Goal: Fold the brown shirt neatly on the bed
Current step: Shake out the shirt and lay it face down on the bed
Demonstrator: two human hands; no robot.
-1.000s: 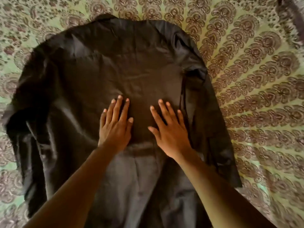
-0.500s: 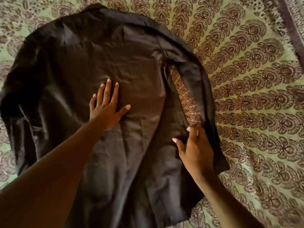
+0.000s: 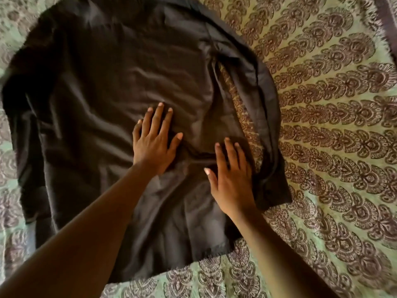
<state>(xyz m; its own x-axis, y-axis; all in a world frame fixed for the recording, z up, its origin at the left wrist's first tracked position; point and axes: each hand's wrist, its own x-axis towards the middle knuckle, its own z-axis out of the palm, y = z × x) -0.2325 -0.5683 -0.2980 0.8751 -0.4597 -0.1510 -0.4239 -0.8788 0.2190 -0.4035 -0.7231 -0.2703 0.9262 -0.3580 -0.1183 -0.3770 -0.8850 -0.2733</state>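
Note:
The brown shirt (image 3: pixel 103 87) lies spread out on the bed, filling the left and middle of the view. Its right sleeve (image 3: pixel 266 117) curves down the right side, with a strip of bedspread showing between sleeve and body. My left hand (image 3: pixel 153 139) rests flat on the middle of the shirt, fingers apart. My right hand (image 3: pixel 231 177) lies flat on the cloth by the right side seam, fingers spread, next to the sleeve's lower end. Neither hand grips any fabric. Wrinkles bunch between the two hands.
The bedspread (image 3: pixel 335 130) is pale green with rows of brown paisley print and stretches to the right and below the shirt. A dark fringed border (image 3: pixel 386 20) runs along the top right corner.
My right hand has let go of the sleeve's edge and moved left and up onto the shirt body, now lying flat. The gap between sleeve and body has narrowed. The left hand stays pressed on the shirt.

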